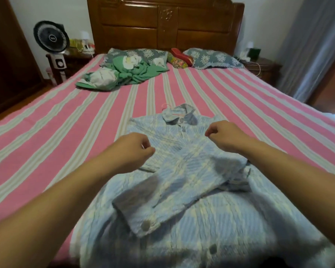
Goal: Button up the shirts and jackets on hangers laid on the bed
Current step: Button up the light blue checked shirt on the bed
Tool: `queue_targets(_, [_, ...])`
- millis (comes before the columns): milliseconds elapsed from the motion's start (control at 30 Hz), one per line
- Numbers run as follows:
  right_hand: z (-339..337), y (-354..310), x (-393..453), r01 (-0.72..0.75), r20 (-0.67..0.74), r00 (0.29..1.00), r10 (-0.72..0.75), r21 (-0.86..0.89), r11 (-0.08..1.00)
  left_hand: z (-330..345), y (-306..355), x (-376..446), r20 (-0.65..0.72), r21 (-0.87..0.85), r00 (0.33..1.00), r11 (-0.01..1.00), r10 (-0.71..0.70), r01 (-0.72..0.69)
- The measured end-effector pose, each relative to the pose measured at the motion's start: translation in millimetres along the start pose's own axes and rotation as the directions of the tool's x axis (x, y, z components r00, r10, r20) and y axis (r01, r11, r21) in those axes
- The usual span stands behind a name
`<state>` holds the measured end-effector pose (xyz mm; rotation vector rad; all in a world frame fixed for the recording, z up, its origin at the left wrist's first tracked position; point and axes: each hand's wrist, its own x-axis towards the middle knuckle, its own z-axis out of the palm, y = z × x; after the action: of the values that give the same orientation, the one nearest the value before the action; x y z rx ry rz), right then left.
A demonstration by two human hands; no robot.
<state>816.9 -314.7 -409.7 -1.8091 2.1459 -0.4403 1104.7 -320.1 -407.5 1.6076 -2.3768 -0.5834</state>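
A light blue checked shirt (182, 171) lies front up on the pink striped bed (66, 132), collar pointing to the headboard. A pink hanger hook (165, 106) sticks out past the collar. One sleeve is folded across the front, its cuff button (145, 225) showing. The front placket looks closed, with a button (213, 248) near the hem. My left hand (135, 149) hovers over the shirt's left shoulder with fingers curled. My right hand (220, 135) is over the right shoulder, also curled into a loose fist. Neither hand visibly holds cloth.
A heap of green and white clothes (124, 74) lies at the far left of the bed, by two blue patterned pillows (211, 58). The wooden headboard (162, 24) is behind. A black fan (51, 38) stands at the left, and grey curtains (313, 47) hang at the right.
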Motion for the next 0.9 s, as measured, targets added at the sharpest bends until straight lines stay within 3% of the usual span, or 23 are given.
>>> queue_targets(67, [19, 17, 48, -0.016, 0.005, 1.0, 0.016, -0.042, 0.999, 36, -10, 59, 0.038, 0.201, 0.997, 0.976, 0.072, -0.078])
queue_targets(133, [38, 38, 104, -0.067, -0.035, 0.997, 0.066, -0.039, 0.997, 59, -25, 122, 0.06, 0.449, 0.985, 0.876, 0.165, -0.174])
queue_targets(167, [46, 47, 134, -0.093, -0.07, 0.993, 0.09, -0.035, 0.995, 64, -31, 154, 0.046, 0.493, 0.983, 0.852, 0.179, -0.178])
queue_targets(267, [60, 69, 225, -0.146, -0.157, 0.978, 0.136, -0.054, 0.988, 70, -53, 234, -0.031, 0.393, 0.998, 0.919, 0.059, -0.042])
queue_targets(367, [77, 92, 293, -0.219, -0.077, 0.975, 0.208, -0.201, 0.955, 103, -86, 263, 0.07, 0.446, 0.997, 0.895, -0.038, 0.003])
queue_targets(433, [89, 107, 316, -0.223, 0.002, 0.973, 0.232, -0.275, 0.935, 125, -104, 253, 0.081, 0.397, 0.995, 0.917, -0.064, 0.027])
queue_targets(533, [93, 117, 329, -0.149, -0.042, 0.989, 0.144, -0.386, 0.91, 133, -112, 252, 0.05, 0.357, 0.997, 0.934, -0.055, 0.034])
queue_targets(700, [41, 97, 287, -0.034, -0.098, 0.995, 0.014, -0.199, 0.979, 103, -96, 255, 0.179, 0.3, 0.981, 0.954, -0.069, 0.012])
queue_targets(733, [23, 90, 270, -0.003, -0.114, 0.993, -0.013, -0.134, 0.991, 86, -90, 249, 0.134, 0.274, 0.991, 0.961, -0.001, -0.036])
queue_targets(800, [-11, 77, 230, 0.06, -0.114, 0.992, -0.06, -0.006, 0.998, 49, -68, 230, -0.103, 0.122, 0.989, 0.988, 0.107, -0.094])
queue_targets(833, [-25, 70, 209, 0.092, -0.102, 0.991, -0.087, 0.042, 0.995, 27, -54, 223, -0.247, -0.015, 0.966, 0.996, 0.077, -0.083])
queue_targets(867, [-36, 62, 188, 0.117, -0.077, 0.991, -0.111, 0.075, 0.99, 6, -38, 218, -0.307, -0.187, 0.952, 0.981, -0.016, -0.043])
queue_targets(900, [-45, 56, 169, 0.137, -0.06, 0.99, -0.131, 0.093, 0.986, -15, -21, 217, -0.275, -0.329, 0.957, 0.944, -0.094, -0.001])
